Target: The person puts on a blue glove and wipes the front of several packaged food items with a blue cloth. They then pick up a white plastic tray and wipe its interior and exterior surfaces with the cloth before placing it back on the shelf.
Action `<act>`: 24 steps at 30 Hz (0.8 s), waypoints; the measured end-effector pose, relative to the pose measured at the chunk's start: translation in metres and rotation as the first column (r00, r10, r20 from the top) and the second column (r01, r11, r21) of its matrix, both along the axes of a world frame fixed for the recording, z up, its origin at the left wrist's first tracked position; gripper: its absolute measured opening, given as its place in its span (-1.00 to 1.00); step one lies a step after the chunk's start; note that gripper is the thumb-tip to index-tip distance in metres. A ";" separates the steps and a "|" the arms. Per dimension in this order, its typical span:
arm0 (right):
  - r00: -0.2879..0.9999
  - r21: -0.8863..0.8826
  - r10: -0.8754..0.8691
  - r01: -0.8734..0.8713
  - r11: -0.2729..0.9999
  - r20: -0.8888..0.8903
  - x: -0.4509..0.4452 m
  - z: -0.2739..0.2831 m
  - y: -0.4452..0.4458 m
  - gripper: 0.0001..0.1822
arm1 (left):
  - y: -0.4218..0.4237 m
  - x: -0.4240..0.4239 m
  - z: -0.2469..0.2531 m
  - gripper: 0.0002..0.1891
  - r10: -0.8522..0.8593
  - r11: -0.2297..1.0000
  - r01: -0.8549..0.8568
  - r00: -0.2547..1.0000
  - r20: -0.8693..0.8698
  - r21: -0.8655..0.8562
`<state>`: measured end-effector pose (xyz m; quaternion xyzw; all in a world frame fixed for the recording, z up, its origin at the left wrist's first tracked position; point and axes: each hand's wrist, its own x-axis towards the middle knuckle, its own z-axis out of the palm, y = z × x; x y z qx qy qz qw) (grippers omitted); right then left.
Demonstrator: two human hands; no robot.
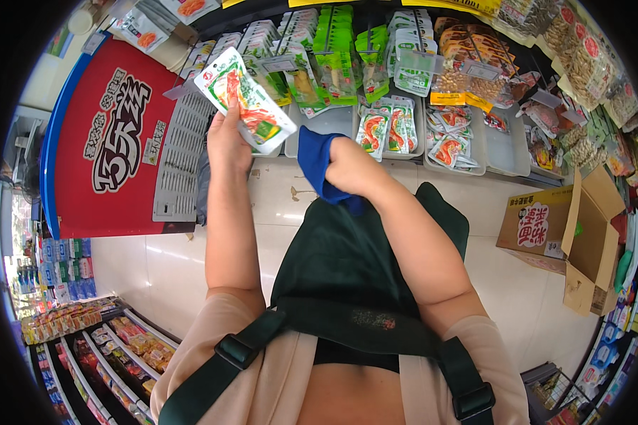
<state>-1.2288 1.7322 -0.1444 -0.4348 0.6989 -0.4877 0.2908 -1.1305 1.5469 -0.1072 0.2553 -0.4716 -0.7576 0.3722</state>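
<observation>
My left hand [228, 138] grips a white snack pouch [250, 103] with red and green printing, thumb lying across its front. It is tilted and held up before the shelf. Bunched in my right hand [353, 167] is a blue cloth [315, 162], which hangs over the lap of my dark green apron [345, 255]. Just beyond the cloth stands a translucent plastic bin [324, 125] whose grey bottom shows. To its right, another bin [419, 127] holds several similar white pouches [373, 130].
Hanging snack packs [336, 58] line the rack above the bins. A red freezer chest [122, 138] stands at left. On the tiled floor [452, 297] at right sits an open cardboard box [542, 228]. Behind me at lower left is a snack shelf [101, 366], and a wire basket [555, 393] lies lower right.
</observation>
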 end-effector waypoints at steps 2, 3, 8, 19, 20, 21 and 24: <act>0.970 0.003 -0.103 0.105 0.994 0.221 -0.015 0.029 0.012 -0.79 | -0.013 -0.003 -0.018 -0.71 -0.121 0.988 0.095 0.969 0.215 0.124; 0.949 -0.047 -0.176 0.195 0.980 0.263 -0.028 0.037 0.018 -0.78 | -0.014 -0.008 -0.036 -0.71 -0.210 0.965 0.142 0.922 0.326 0.220; 0.602 -0.435 -0.027 0.607 0.665 0.798 -0.087 0.036 0.055 -0.64 | 0.023 -0.064 -0.146 -0.72 -0.638 0.759 0.429 0.637 0.432 0.490; 0.440 -0.355 -0.180 0.860 0.367 0.880 -0.118 0.034 0.073 -0.80 | 0.039 -0.197 -0.313 -0.68 -0.285 0.902 0.430 0.545 0.789 0.029; 0.453 -0.360 -0.191 0.852 0.379 0.871 -0.116 0.036 0.070 -0.81 | 0.038 -0.203 -0.319 -0.68 -0.263 0.895 0.445 0.560 0.786 -0.018; 0.466 -0.365 -0.199 0.843 0.395 0.862 -0.115 0.036 0.068 -0.81 | 0.037 -0.206 -0.324 -0.69 -0.237 0.888 0.454 0.578 0.781 -0.066; 0.596 -0.447 -0.136 0.715 0.537 0.791 -0.123 0.014 0.082 -0.70 | 0.045 -0.216 -0.305 -0.66 -0.160 0.676 0.684 0.499 0.852 -0.274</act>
